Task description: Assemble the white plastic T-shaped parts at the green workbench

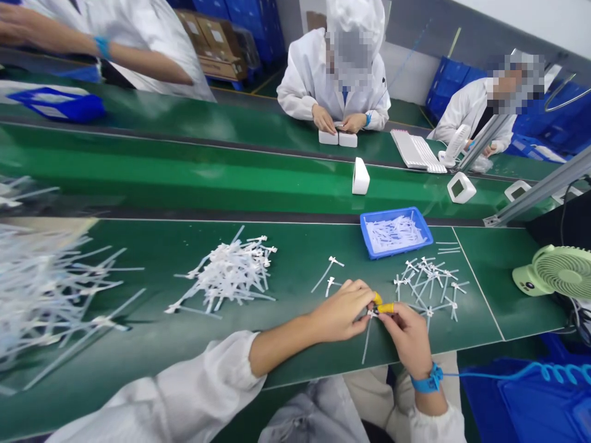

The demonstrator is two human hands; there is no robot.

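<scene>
My left hand [341, 312] and my right hand [409, 338] meet above the green bench. Between their pinched fingertips is a small white part with thin pale strips [367, 341], one strip hanging down toward the bench edge. Yellow finger cots [386, 307] cover a fingertip on each hand. Just beyond my left hand lie two similar parts with strips [331, 263]. To the right of my hands is a loose group of such parts [429, 277]. A blue tray [364, 237] of small white strips sits behind them. My fingers hide the exact joint.
Piles of stripped parts lie at the middle left [231, 271] and far left [50, 295]. A green fan [563, 271] stands at the right. Beyond runs a conveyor [207, 175] carrying white devices [361, 177]. Co-workers sit opposite. A blue coiled cord [530, 367] leads from my right wristband.
</scene>
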